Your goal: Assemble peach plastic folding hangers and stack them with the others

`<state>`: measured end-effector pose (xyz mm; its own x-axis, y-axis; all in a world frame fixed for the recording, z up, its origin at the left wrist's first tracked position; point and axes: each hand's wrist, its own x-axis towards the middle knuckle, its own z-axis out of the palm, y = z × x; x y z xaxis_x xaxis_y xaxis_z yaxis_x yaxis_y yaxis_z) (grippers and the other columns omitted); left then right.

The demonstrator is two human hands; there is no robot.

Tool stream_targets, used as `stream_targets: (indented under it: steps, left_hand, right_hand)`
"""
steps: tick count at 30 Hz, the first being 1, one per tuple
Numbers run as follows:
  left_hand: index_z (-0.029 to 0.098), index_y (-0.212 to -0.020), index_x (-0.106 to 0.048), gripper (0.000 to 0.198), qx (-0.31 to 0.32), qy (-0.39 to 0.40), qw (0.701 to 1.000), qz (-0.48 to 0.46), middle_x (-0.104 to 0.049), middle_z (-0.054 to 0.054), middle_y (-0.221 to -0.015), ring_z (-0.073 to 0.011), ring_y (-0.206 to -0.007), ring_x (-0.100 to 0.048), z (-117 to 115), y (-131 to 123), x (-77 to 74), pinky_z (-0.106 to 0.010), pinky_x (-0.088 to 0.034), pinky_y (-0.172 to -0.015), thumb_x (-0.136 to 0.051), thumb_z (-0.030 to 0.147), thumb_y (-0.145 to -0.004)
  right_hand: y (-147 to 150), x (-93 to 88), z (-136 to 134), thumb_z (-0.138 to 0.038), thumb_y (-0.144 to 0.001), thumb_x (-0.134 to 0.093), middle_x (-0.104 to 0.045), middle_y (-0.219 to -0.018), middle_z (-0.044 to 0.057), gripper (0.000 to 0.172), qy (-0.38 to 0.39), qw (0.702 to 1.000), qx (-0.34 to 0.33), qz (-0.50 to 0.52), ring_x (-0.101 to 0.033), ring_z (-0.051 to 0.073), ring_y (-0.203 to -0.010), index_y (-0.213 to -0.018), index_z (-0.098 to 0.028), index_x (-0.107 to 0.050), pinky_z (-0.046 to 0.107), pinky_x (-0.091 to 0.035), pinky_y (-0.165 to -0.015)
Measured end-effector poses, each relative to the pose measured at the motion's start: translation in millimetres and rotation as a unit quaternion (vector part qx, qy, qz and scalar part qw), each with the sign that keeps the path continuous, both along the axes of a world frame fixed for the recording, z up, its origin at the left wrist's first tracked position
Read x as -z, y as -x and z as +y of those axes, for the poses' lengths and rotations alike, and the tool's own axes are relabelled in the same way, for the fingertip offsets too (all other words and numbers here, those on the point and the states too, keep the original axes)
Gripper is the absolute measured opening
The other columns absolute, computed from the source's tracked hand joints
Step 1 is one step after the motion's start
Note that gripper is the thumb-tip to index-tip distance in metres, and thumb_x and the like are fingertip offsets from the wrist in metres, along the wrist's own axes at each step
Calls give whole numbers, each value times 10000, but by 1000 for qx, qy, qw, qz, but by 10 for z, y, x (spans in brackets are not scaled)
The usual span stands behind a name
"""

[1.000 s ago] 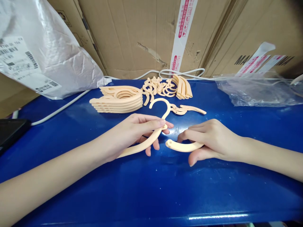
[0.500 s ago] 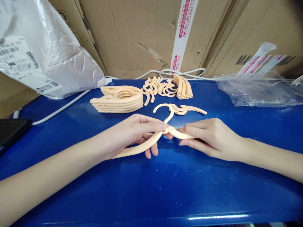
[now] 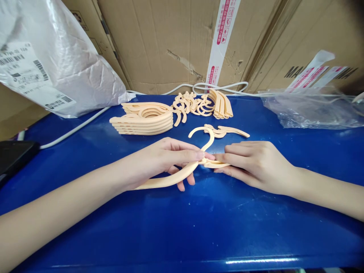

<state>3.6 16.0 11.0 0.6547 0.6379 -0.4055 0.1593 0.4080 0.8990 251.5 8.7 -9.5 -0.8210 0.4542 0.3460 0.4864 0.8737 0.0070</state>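
Note:
My left hand [image 3: 167, 159] is closed on a peach plastic hanger piece with a hook [image 3: 182, 172], its arm running down to the left and its hook curling up behind my fingers. My right hand [image 3: 256, 163] pinches a second curved hanger arm [image 3: 217, 164], whose end meets the first piece at the joint under the hook. Both hands rest on the blue table [image 3: 182, 227], fingertips almost touching.
Behind the hands lie a stack of peach hangers [image 3: 143, 119], a heap of loose hooks and arms [image 3: 203, 103] and one loose piece [image 3: 230, 131]. A white cable [image 3: 74, 129], a white bag [image 3: 51, 64], clear plastic [image 3: 309, 110], a black device [image 3: 13, 155] and cardboard boxes [image 3: 170, 41] surround them.
My right hand has carried its hanger arm left and up until its end meets the hooked piece in my left hand; a second ago the two parts lay apart.

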Motion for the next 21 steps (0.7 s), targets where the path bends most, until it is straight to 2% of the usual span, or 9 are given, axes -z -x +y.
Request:
stream_targets:
  steps: [7,13,21]
  left_hand:
    - [177,-992,-740,182,7,-9,1000,-11,-647,-11,-660,-100,-610,-619,2,-22,-19,-139,-543,-507,-614,284,-914]
    - [170,-1029,-693,214,8,-33,999,-6,-657,-8,-680,-86,-594,-624,-17,-29,-6,-132,-542,-518,-576,328,-945]
    - [154,-936,-672,210,5,-44,999,-2,-661,-5,-696,-84,-602,-631,-25,-35,-37,-135,-556,-540,-624,357,-913]
  right_hand:
    - [-11,1,0,-339,-1014,-429,-615,-712,3,294,-26,1000,6,4,-595,114,-626,-1056,-187,-678,242,-396,-575]
    - [-10,8,-14,-335,-1004,-458,-645,-740,-2,266,-33,999,5,16,-616,122,-644,-1071,-175,-660,255,-403,-588]
    - [-4,-2,-24,-333,-999,-469,-631,-709,-14,253,-55,998,0,12,-562,121,-590,-1072,-186,-661,260,-384,-572]
